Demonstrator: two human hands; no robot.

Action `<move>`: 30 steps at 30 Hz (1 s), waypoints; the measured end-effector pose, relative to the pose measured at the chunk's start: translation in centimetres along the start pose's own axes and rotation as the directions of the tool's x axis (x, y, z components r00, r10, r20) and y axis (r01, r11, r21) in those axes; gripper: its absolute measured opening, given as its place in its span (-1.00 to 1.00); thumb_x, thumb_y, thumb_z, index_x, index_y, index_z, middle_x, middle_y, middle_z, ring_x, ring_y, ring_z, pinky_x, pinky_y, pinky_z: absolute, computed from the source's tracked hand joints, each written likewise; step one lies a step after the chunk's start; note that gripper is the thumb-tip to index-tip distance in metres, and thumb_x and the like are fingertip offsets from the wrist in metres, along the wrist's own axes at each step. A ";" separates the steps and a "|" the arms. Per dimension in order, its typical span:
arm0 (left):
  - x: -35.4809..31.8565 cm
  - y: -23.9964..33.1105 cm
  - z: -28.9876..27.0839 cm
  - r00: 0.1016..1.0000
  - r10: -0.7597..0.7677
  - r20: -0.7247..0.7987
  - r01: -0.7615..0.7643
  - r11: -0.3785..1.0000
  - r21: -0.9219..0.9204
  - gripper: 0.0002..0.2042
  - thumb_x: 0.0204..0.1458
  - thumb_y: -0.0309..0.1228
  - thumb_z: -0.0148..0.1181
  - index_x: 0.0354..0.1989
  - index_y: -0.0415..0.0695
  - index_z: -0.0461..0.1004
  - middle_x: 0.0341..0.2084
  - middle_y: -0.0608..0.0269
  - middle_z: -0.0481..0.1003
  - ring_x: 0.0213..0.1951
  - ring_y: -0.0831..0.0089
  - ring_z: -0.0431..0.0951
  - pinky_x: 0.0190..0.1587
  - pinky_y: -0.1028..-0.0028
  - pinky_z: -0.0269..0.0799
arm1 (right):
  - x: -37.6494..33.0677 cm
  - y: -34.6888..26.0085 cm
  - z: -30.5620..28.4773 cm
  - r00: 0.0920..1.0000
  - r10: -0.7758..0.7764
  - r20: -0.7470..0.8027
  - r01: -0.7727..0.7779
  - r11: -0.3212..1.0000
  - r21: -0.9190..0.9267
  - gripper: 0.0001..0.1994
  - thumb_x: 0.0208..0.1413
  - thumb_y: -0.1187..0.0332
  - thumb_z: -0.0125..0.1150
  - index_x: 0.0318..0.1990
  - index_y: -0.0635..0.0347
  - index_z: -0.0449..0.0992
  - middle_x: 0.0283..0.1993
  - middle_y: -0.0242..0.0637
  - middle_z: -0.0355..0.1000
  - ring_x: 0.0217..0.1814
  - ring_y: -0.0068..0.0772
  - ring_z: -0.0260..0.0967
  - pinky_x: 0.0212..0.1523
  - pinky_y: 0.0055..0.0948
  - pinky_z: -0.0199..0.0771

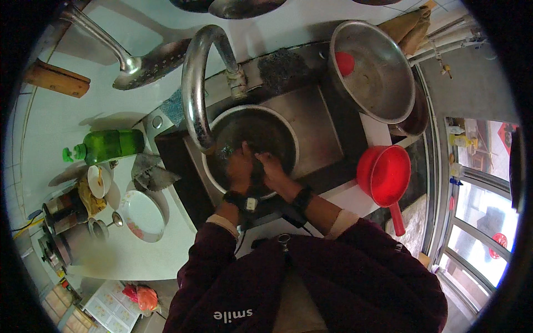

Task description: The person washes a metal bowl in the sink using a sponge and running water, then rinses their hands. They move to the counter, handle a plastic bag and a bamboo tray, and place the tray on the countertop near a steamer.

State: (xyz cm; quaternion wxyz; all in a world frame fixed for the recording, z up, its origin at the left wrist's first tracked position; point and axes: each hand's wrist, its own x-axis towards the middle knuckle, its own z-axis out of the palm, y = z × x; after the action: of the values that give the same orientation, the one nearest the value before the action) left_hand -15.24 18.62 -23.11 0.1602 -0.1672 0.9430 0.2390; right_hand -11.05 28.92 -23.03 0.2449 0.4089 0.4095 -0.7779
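Grip lost in shadow

Too dim to tell whether the left hand (240,166) or right hand (272,169) holds anything inside the basin (280,129); the tap (195,83) covers some rim, a steel bowl (383,72) partly hides a pot (417,117), and the upper edge crops a metal utensil (247,7)

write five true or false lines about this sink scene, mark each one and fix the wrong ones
1. The left hand and the right hand are both at the round basin. True.
2. The green bottle is right of the sink. False: the bottle is on its left.
3. The red dipper is right of the sink. True.
4. The left hand holds the white plate. False: the plate is on the counter, apart from both hands.
5. The tap has a curved metal neck. True.
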 end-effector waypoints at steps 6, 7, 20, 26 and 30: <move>1.4 -3.0 0.4 0.946 0.034 -0.321 0.029 0.981 0.192 -0.40 0.06 0.01 -0.12 0.21 -0.08 0.02 -0.08 -0.27 0.31 -0.13 -0.20 0.35 -0.14 0.00 0.27 | -1.0 -0.5 -3.5 0.822 -0.506 0.263 0.567 0.678 -0.469 -0.33 0.05 0.03 0.03 0.24 0.11 -0.04 0.25 -0.18 -0.04 0.25 -0.16 -0.05 0.14 -0.17 0.08; 1.1 -2.9 0.3 0.962 0.077 -0.263 -0.024 0.980 0.199 -0.36 0.06 0.00 -0.11 0.24 -0.07 -0.06 -0.07 -0.29 0.29 -0.08 -0.21 0.30 -0.09 0.00 0.23 | -0.7 -0.7 -3.9 0.968 -0.205 0.141 0.235 0.941 -0.244 -0.30 0.05 -0.03 0.01 0.25 0.07 -0.09 0.27 -0.25 -0.09 0.26 -0.21 -0.06 0.14 -0.17 0.07; -8.8 2.5 1.0 0.969 0.243 -0.032 -0.238 0.900 -0.365 -0.55 0.00 -0.04 0.01 -0.19 -0.23 0.41 -0.27 -0.22 0.37 -0.20 -0.14 0.37 -0.20 0.13 0.32 | -3.4 -2.5 -2.8 0.893 -0.266 0.363 0.285 0.958 0.001 -0.50 0.12 -0.07 -0.10 0.09 0.04 0.25 0.03 -0.31 0.28 0.03 -0.36 0.22 0.03 -0.36 0.25; -7.8 4.9 -3.4 0.976 0.204 0.070 -0.184 0.958 -0.221 -0.51 0.04 0.02 -0.10 -0.40 -0.24 0.49 -0.59 -0.17 0.41 -0.38 -0.06 0.46 -0.28 0.11 0.35 | -3.9 -1.7 -1.6 0.961 -0.021 0.275 -0.030 0.983 0.179 -0.58 0.10 0.09 0.03 0.03 0.15 0.30 -0.14 -0.34 0.36 -0.12 -0.47 0.31 -0.14 -0.43 0.34; -4.0 2.9 -2.6 0.978 0.097 0.185 -0.072 0.988 -0.139 -0.49 0.07 0.04 -0.20 -0.32 -0.21 0.47 -0.51 -0.22 0.42 -0.35 -0.08 0.46 -0.27 0.09 0.35 | -0.9 -0.8 0.0 0.984 0.041 0.175 -0.053 0.996 0.065 -0.53 0.04 0.04 0.07 0.02 0.12 0.29 -0.10 -0.33 0.33 -0.10 -0.42 0.28 -0.14 -0.40 0.33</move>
State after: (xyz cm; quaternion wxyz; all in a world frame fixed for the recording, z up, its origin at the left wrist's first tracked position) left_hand -13.43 20.66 -18.24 0.2282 -0.1132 0.9118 0.3220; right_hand -11.07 29.41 -21.94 0.2837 0.3575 0.3498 -0.8181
